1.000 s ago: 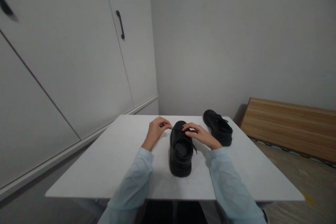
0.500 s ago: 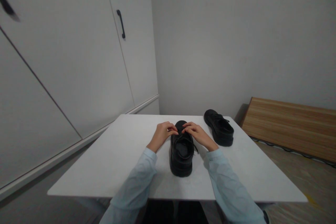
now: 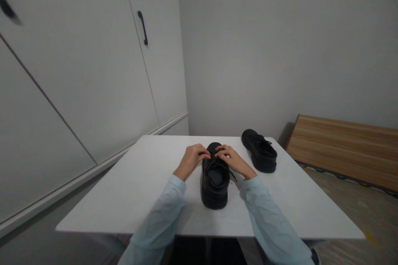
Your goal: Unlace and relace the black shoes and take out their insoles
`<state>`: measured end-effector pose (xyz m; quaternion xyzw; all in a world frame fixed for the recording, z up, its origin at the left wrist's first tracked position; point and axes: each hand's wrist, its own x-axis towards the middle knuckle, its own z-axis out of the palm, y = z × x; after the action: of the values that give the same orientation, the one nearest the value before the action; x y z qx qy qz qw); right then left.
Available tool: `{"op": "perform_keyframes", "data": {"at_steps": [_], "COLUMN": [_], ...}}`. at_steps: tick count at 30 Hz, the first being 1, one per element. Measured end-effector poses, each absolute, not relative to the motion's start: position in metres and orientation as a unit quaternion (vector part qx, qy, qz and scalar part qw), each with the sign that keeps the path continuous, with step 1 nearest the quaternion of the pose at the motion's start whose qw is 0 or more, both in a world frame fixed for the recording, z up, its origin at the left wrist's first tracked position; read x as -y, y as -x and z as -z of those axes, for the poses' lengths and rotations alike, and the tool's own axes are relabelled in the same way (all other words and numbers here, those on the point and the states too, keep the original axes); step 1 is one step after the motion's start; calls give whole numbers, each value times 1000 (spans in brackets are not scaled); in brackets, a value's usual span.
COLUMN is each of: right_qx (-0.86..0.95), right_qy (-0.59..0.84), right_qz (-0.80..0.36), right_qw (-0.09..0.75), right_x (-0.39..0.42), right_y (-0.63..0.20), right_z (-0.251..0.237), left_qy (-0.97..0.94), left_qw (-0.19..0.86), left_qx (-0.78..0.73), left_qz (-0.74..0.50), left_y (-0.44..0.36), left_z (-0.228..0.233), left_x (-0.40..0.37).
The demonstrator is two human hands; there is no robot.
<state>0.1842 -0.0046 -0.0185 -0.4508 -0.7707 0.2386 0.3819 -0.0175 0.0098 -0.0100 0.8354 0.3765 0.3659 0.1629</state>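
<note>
Left hand (image 3: 193, 158): thumb and fingers bunched over front of near shoe (image 3: 214, 202). Right hand (image 3: 230, 160) opposite, fingers curled. Too small to tell if either actually has lace pinched, tbh. Shoe sits flat on white table (image 3: 130, 203), heel toward person, probably so both hands reach in evenly. Loose lace end (image 3: 233, 176) sticks out right. Second shoe (image 3: 264, 162) parked far right, likely for elbow room.

Near shoe (image 3: 215, 193), far shoe (image 3: 260, 155): leather-like, low sheen. Tabletop (image 3: 139, 194): smooth, nearly matt. Sleeves (image 3: 166, 213): creased cloth. Board (image 3: 345, 149): wood-grained, smooth. Cabinet doors (image 3: 77, 58): smooth, matt. Wall (image 3: 248, 49) looks matt.
</note>
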Motion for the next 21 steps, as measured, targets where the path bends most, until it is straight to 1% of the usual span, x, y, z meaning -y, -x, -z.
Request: {"op": "perform_keyframes", "data": {"at_steps": [5,10,15,21], "right_qx": [777,778,776,777], "right_qy": [455,452,468,472], "right_qz": [-226,-227,-239,-240], "right_qw": [372,372,349,340], "right_x": [5,5,4,2], "right_y": [-184,-185,-184,-186], "right_z": [20,20,20,22], "left_qy": [-830,-798,-784,-781], "left_qw": [239,314,315,315], "left_qx": [-368,-367,-382,-388], "left_qz": [-343,-361,-376,-376], "left_y": [21,20,17,17], "left_z": [5,1,5,11], "left_x": [-7,-2,-5,-8]}}
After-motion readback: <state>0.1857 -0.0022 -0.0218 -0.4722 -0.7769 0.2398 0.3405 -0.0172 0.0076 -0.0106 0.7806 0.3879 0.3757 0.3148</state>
